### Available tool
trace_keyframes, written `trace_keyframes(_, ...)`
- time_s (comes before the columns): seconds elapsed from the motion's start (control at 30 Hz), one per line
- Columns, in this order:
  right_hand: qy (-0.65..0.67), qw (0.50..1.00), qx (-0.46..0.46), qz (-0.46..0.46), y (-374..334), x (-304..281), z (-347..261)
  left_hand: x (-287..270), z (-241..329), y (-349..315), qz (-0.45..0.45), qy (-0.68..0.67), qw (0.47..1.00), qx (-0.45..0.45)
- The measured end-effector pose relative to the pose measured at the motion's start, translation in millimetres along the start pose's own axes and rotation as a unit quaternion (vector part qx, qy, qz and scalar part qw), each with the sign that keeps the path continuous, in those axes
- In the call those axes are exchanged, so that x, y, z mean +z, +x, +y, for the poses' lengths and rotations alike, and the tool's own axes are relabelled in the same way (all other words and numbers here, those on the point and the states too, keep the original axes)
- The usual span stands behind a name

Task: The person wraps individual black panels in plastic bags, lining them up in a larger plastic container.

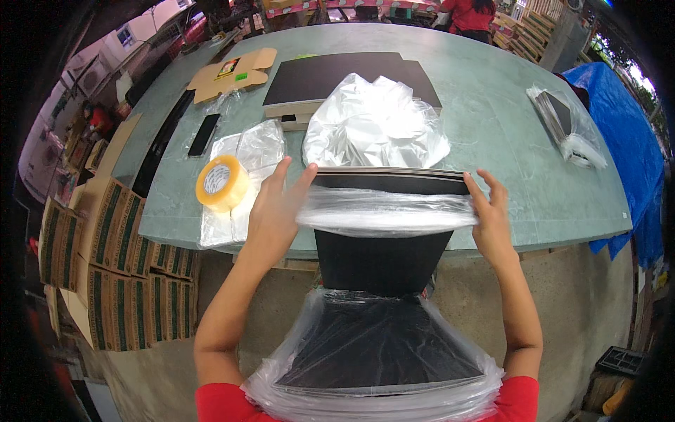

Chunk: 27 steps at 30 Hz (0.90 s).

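A stack of black boards (394, 183) stands at the table's near edge, with a clear plastic bag (387, 213) bunched in a band across its upper part. My left hand (275, 214) grips the stack's left edge, thumb at the top corner. On the opposite edge, my right hand (494, 218) holds the stack and bag with its fingers bent. The black face (383, 260) shows below the bunched plastic. Closest to my body lies another black pack in clear plastic (380, 344), between my forearms.
Beyond the stack sit a heap of clear plastic bags (380, 126) and large black boards (330, 77). A tape roll (223, 184), a phone (204, 135) and flattened cardboard (235, 72) are leftward. A bagged pack (562, 123) lies right. Cartons (116, 260) stand left; a person (470, 17) is behind.
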State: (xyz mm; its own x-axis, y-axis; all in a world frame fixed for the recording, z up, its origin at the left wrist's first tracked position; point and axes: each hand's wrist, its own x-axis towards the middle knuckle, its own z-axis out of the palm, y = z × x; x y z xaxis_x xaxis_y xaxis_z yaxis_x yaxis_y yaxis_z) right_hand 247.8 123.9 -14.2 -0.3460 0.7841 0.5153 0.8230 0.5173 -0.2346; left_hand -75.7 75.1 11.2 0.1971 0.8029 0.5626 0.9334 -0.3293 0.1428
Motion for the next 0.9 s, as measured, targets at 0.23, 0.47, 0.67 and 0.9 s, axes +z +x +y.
trace_keyframes(0.23,0.375,0.918,0.122,-0.029,-18,-46,-11,-28,3,-22,-0.016,-0.156,0.987,-0.022)
trace_keyframes(0.47,0.683,0.684,0.163,-0.201,-47,-57,21,-41,-31,-11,-0.305,-0.482,0.804,-0.168)
trace_keyframes(0.67,0.742,0.432,0.323,-0.397,-156,62,51,55,-49,-140,-0.468,-0.735,0.386,-0.304)
trace_keyframes(0.9,0.55,0.522,0.427,-0.493,-246,155,88,181,-75,-257,-0.414,-0.639,0.433,-0.483)
